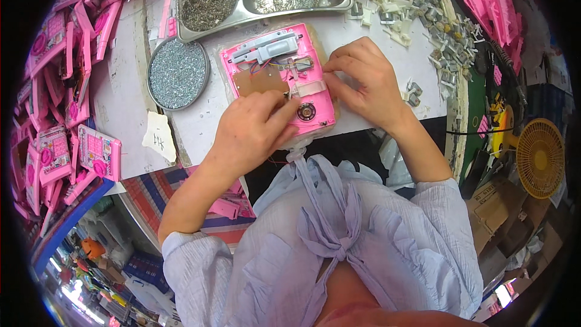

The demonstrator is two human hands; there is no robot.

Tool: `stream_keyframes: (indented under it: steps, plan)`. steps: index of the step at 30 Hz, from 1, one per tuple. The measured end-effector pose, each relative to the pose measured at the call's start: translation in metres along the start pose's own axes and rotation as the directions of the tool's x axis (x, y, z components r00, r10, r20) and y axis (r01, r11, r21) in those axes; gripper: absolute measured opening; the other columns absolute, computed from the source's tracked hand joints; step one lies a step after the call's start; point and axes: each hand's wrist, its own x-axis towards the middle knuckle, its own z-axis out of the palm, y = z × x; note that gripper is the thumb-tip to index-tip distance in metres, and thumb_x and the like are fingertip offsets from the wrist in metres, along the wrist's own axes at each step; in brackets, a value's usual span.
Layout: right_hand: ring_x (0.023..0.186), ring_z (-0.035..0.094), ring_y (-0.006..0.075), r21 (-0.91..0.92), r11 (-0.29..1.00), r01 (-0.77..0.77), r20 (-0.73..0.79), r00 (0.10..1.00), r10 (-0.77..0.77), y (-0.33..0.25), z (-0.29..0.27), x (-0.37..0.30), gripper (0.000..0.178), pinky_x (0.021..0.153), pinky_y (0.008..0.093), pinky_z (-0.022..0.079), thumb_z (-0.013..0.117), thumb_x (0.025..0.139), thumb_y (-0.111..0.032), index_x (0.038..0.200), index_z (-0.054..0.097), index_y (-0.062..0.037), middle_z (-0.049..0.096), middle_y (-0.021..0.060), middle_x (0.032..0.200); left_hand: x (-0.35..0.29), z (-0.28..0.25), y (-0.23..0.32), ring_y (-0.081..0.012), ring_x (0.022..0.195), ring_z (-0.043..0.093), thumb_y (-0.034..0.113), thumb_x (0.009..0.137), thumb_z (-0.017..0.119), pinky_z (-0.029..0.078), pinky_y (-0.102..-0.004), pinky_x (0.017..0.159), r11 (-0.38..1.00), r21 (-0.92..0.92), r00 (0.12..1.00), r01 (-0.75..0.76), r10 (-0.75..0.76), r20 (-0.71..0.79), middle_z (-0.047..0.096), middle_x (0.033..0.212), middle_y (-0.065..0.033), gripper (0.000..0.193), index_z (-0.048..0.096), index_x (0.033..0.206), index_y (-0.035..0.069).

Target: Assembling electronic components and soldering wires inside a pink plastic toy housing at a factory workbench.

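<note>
Pink plastic case point(325, 107) on white counter point(124, 100), still open. Long grey plastic piece point(266, 49), flat brown board point(257, 82), round black speaker point(307, 111) inside already. My left fingers point(283, 113) near board, right fingers point(346, 63) at case edge; can't tell if pinching.

1 torn white scrap point(160, 134) bears dark handwritten marks point(158, 142) (hardly legible).

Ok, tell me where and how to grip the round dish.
By the dish rim, probably at its left, from that side: the tray sits close beyond it and the pink case to the right. Round, open and full of metal pieces, it should stay level.
</note>
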Motion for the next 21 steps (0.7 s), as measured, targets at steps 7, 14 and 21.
stream_keyframes:
  steps: [7, 14, 21]
  plan:
    - [0.086, 0.058, 0.0277, -0.15, 0.986, -0.074, -0.045, 0.997, 0.068, -0.003, 0.015, 0.014, 0.02, 0.075, 0.0389, 0.046, 0.08, 0.075, -0.019, 0.087, 0.069, -0.0073, 0.065, 0.0071, 0.089, 0.002, 0.001, 0.0, -0.0244, 0.092, 0.061, 0.024, 0.079, 0.078, 0.044, -0.0399, 0.079, 0.997, 0.073, 0.996, 0.013, -0.006, -0.089, 0.063, 0.107, -0.007, 0.044, 0.069, 0.119, 0.008]
    - [0.083, 0.055, 0.0282, -0.183, 0.975, -0.125, -0.085, 0.99, 0.111, -0.005, 0.036, 0.016, 0.018, 0.073, 0.0429, 0.04, 0.074, 0.076, -0.023, 0.078, 0.061, -0.0108, 0.058, 0.006, 0.083, 0.034, 0.006, -0.012, -0.0255, 0.105, 0.057, 0.027, 0.08, 0.076, 0.038, -0.0417, 0.095, 0.967, 0.255, 0.991, 0.023, 0.012, -0.134, 0.063, 0.12, -0.0062, 0.05, 0.067, 0.126, 0.01]
    - [0.083, 0.057, 0.0295, -0.143, 0.979, -0.144, -0.056, 0.989, 0.137, -0.008, 0.021, 0.009, 0.018, 0.076, 0.0415, 0.043, 0.075, 0.081, -0.022, 0.087, 0.065, -0.009, 0.06, 0.0095, 0.083, 0.041, 0.018, -0.018, -0.0293, 0.107, 0.055, 0.045, 0.083, 0.071, 0.034, -0.0473, 0.099, 0.939, 0.342, 0.998, 0.031, -0.011, -0.059, 0.061, 0.115, -0.0083, 0.059, 0.066, 0.129, 0.009]
